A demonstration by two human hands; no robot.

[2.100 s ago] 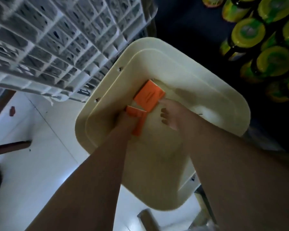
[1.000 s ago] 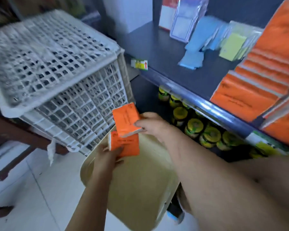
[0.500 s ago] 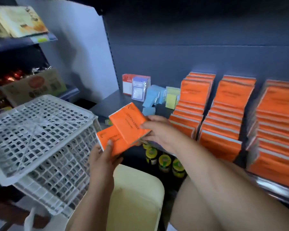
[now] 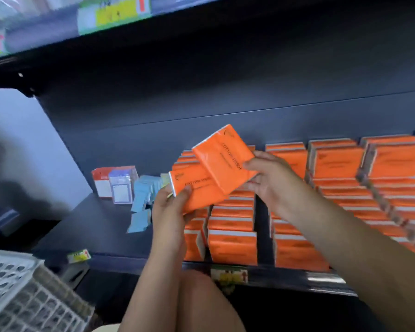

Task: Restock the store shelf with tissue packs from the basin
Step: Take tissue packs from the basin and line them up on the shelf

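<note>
Each of my hands holds one orange tissue pack in front of the dark shelf. My left hand grips the lower tissue pack by its near end. My right hand pinches the upper tissue pack, which is tilted and overlaps the lower one. Both packs hang above the leftmost row of orange tissue packs standing on the shelf. More rows of the same packs fill the shelf to the right. The basin is almost out of view at the bottom edge.
Light blue packets and small red and white boxes stand on the shelf's left part. A white lattice crate sits at the lower left. Another shelf with price labels runs overhead. My knee is below the shelf edge.
Both hands took a tissue pack out of the basin and raised them to the shelf. The view swung up from the basin to the rows of orange packs.
</note>
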